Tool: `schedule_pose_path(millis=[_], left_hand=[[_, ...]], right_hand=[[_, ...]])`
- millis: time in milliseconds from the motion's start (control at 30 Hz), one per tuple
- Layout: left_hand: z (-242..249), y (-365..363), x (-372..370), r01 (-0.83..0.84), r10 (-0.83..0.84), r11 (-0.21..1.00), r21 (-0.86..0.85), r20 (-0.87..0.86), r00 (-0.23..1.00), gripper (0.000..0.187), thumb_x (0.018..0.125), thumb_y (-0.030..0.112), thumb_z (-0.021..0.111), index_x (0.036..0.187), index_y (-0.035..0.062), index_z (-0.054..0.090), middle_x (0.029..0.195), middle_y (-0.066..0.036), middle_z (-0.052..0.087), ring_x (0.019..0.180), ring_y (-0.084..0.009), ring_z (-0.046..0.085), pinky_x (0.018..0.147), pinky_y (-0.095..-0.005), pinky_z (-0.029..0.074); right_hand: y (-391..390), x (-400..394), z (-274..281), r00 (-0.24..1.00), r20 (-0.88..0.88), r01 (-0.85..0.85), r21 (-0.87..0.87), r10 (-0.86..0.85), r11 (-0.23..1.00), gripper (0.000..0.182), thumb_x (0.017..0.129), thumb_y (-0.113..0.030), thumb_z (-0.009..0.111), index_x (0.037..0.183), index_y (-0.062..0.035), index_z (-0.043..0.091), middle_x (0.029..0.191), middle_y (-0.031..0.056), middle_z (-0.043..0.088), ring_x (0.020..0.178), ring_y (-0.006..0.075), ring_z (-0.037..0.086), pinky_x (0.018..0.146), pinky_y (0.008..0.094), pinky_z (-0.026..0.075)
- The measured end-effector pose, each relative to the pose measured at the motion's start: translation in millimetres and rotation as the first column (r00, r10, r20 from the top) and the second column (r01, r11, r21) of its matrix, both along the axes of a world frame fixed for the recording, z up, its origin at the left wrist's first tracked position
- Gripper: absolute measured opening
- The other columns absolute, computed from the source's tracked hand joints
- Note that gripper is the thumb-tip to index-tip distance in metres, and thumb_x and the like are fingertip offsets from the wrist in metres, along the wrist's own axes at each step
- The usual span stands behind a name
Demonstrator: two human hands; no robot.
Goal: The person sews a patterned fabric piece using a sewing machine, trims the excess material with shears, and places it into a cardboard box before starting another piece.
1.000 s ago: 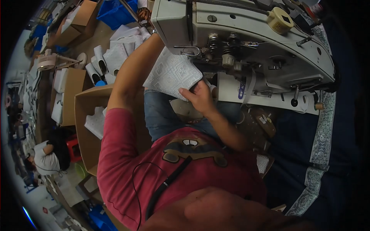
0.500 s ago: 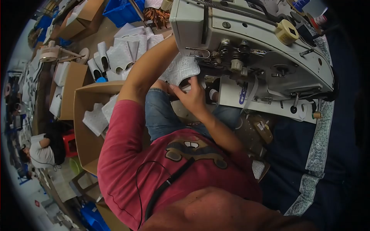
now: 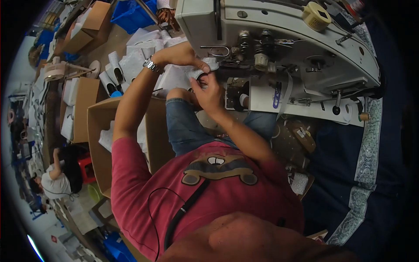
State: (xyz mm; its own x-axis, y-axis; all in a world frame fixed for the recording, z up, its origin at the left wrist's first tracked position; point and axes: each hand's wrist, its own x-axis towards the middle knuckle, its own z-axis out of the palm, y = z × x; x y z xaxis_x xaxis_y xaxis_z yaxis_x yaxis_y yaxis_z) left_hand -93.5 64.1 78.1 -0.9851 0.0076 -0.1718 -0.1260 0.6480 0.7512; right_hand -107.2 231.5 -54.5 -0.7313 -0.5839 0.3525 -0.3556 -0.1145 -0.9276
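Observation:
My left hand [image 3: 178, 56], with a metal watch [image 3: 152, 65] on its wrist, is at the left end of a sewing machine [image 3: 288, 48]. Its thumb and fingers close on a small white patterned fabric piece [image 3: 212, 63] beside the needle area. Just below, my right hand [image 3: 210, 92] holds the lower edge of the same piece between thumb and fingers; some fingertips are hidden by the fabric. More white fabric pieces [image 3: 142, 56] lie to the left of my left hand.
An open cardboard box [image 3: 99, 150] with white pieces stands left of my legs. Beyond are a blue crate [image 3: 131, 16] and another carton [image 3: 80, 107]. A seated person [image 3: 56, 181] is at far left. Patterned trim [image 3: 367, 153] hangs over dark cloth at right.
My left hand, hidden behind the machine before, has come into view at its left end. The fabric piece now looks smaller and bunched between both hands. My right hand has shifted slightly left.

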Motion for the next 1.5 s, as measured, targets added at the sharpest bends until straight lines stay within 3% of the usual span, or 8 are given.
schedule_pose_path(millis=[300,500,567,600,733,933,1133,1500], left_hand=[[-13,1,3,-0.001,0.012,0.978,-0.207,0.054,0.998,0.072,0.082,0.042,0.080,0.136,0.0013,0.055,0.129,-0.021,0.061,0.117,-0.0322,0.058,0.099,-0.0409,0.046],[-60,4,10,-0.087,-0.013,0.980,-0.182,-0.488,0.873,0.060,0.089,0.048,0.071,0.125,0.0003,0.062,0.098,-0.014,0.070,0.087,-0.0259,0.065,0.076,-0.0381,0.050],[-69,4,14,-0.309,0.315,0.930,0.197,0.001,0.949,0.053,0.092,0.047,0.069,0.112,-0.0023,0.068,0.084,-0.008,0.069,0.075,-0.0177,0.063,0.067,-0.0317,0.048],[-74,6,12,-0.415,0.404,0.892,0.179,0.097,0.910,0.043,0.095,0.039,0.067,0.103,-0.0035,0.070,0.084,-0.006,0.067,0.073,-0.0116,0.060,0.065,-0.0276,0.047],[-67,24,8,-0.511,0.534,0.670,0.539,0.129,0.835,0.020,0.094,0.013,0.066,0.103,-0.0035,0.072,0.089,-0.005,0.070,0.074,-0.0104,0.062,0.069,-0.0258,0.048],[-68,18,2,-0.540,0.565,0.607,0.583,0.161,0.809,0.025,0.093,0.013,0.068,0.116,0.0025,0.068,0.110,-0.001,0.069,0.099,-0.0096,0.062,0.088,-0.0245,0.049],[-58,14,-2,-0.566,0.605,0.590,0.575,0.150,0.782,0.027,0.096,0.018,0.063,0.119,0.0041,0.068,0.112,-0.002,0.069,0.098,-0.0102,0.063,0.087,-0.0251,0.050],[-61,18,-9,-0.482,0.573,0.649,0.588,0.039,0.819,0.029,0.099,0.021,0.061,0.122,0.0043,0.064,0.113,-0.003,0.068,0.100,-0.0105,0.062,0.087,-0.0257,0.051]], right_hand=[[7,-12,-15,0.962,0.218,-0.166,-0.016,0.165,0.986,0.021,0.087,-0.012,0.073,0.095,0.0019,0.060,0.075,0.0092,0.068,0.069,0.0177,0.068,0.064,0.0311,0.052],[50,-54,9,0.543,0.611,-0.467,-0.350,0.576,0.812,0.025,0.094,-0.004,0.060,0.117,0.0061,0.064,0.106,0.0064,0.070,0.093,0.0106,0.064,0.086,0.0238,0.048],[59,-74,3,0.462,0.638,-0.474,-0.410,0.616,0.780,0.025,0.096,-0.006,0.059,0.117,0.0066,0.065,0.104,0.0060,0.070,0.094,0.0089,0.063,0.087,0.0239,0.047],[63,-82,-1,0.475,0.628,-0.488,-0.395,0.616,0.779,0.026,0.099,-0.012,0.059,0.118,0.0042,0.065,0.106,0.0061,0.070,0.099,0.0100,0.062,0.092,0.0259,0.046],[82,-105,-13,0.684,0.465,-0.539,-0.197,0.562,0.819,0.030,0.103,-0.018,0.057,0.122,0.0035,0.064,0.108,0.0053,0.070,0.101,0.0099,0.061,0.093,0.0252,0.045],[90,-111,5,0.684,0.346,-0.654,-0.099,0.643,0.750,0.035,0.104,-0.022,0.056,0.127,0.0035,0.062,0.114,0.0055,0.070,0.104,0.0098,0.060,0.095,0.0251,0.046],[87,-89,1,0.895,0.346,-0.242,-0.156,0.283,0.958,0.035,0.094,-0.011,0.069,0.127,0.0004,0.062,0.111,0.0050,0.069,0.102,0.0118,0.063,0.093,0.0265,0.050],[73,-124,21,0.457,0.507,-0.805,-0.116,0.731,0.582,0.048,0.093,-0.022,0.072,0.136,-0.0038,0.059,0.124,0.0030,0.067,0.106,0.0098,0.060,0.094,0.0264,0.049]])
